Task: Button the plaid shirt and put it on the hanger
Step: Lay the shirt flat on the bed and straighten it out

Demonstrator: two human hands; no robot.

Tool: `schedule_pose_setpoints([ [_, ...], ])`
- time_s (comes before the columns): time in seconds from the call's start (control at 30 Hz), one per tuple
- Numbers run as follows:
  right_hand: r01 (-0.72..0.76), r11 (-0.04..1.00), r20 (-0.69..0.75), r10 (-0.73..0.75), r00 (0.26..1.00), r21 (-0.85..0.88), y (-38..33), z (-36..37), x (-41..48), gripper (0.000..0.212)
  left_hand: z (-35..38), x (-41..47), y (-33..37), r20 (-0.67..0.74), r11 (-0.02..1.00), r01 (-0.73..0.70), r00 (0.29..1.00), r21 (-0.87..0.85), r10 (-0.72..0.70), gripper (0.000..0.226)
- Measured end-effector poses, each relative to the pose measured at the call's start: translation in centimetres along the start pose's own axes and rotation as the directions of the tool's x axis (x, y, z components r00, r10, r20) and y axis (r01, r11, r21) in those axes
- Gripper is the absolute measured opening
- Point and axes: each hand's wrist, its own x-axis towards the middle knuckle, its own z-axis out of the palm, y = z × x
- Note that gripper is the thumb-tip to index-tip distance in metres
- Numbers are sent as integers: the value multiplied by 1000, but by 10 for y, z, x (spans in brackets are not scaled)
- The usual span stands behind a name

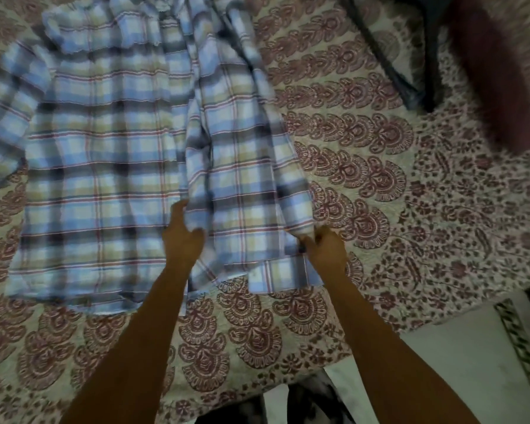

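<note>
Both hands had hold of the plaid shirt [104, 166] low down near its hem: the left hand [182, 237] curled its fingers over the loose front edge of the right-hand panel, and the right hand [325, 252] pinched that panel's outer fold, fingers closed tight on the cloth. That shirt lay spread collar-away on the bed [380, 194], toward its left side, hem close to the near edge. Its front looked unfastened, one panel flat and the other rucked up between the hands; blur hid the buttons, and no hanger showed, so the job seemed barely begun, with all the buttoning and the hanging left. Rightward, a broad stretch of patterned cover offered room to pull the panel flat, up to a dark strap-like thing [392, 65] and a maroon pillow [490, 75] at the far right corner. At the near right corner the bed dropped to pale floor [459, 362].
</note>
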Motion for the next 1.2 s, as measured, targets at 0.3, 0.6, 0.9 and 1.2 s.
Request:
schedule_pose_setpoints([
  [0.3,3,774,-214,171,962,633,8,-62,14,12,-18,16,15,-241,942,-50,961,332,137,41],
  [0.6,-11,411,15,-7,1000,912,-29,-104,14,9,67,-49,133,734,935,282,678,-215,-36,48],
  [0.9,114,530,-16,-185,983,840,-33,-134,6,12,85,-56,159,664,875,400,736,-273,-130,46],
  [1.2,-8,541,74,-99,992,841,-19,-126,-5,13,82,-53,156,750,552,682,645,-479,-147,11],
])
